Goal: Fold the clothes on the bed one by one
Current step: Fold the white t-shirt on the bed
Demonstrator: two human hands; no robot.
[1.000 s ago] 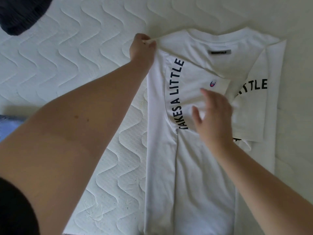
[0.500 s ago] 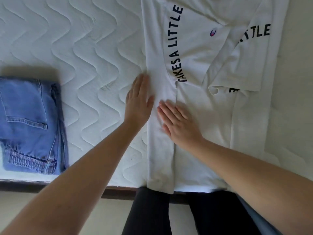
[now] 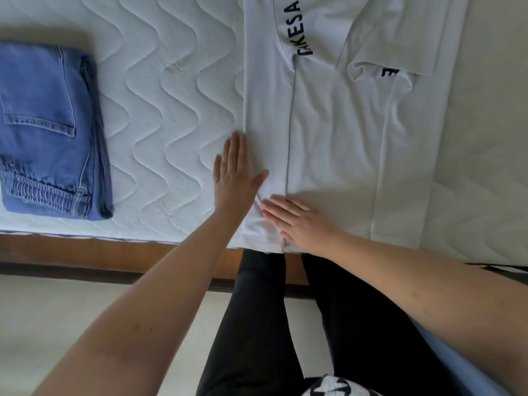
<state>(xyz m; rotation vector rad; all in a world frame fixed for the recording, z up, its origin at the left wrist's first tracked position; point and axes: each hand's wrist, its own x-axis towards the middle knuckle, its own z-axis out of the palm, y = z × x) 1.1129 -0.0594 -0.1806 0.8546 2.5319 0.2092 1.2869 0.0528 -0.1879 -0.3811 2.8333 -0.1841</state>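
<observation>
Smoothing step on white T-shirt [image 3: 337, 138], centre to upper right of frame, lying flat on bed [image 3: 171, 110] with both sides folded in lengthwise. Left hand [image 3: 235, 178] flat at shirt's left folded edge, fingers straight and together, thumb spread onto the cloth; gripping nothing. Right hand [image 3: 297, 221] flat on lower hem area, centre of frame, fingers straight and slightly apart, pressing cloth down. Right sleeve flap curls up at upper right, not lying flat. Next move, as a judgement: pinch the hem with both hands and carry it up toward the collar for a crosswise fold; probably flatten that curled sleeve first. Hem sits right at mattress edge, bottom centre, wooden bed frame [image 3: 85, 252] just below, so little room toward the person. Open mattress at left of shirt and at far right. Folded jeans [image 3: 48, 132] at left of frame, well apart from shirt.
</observation>
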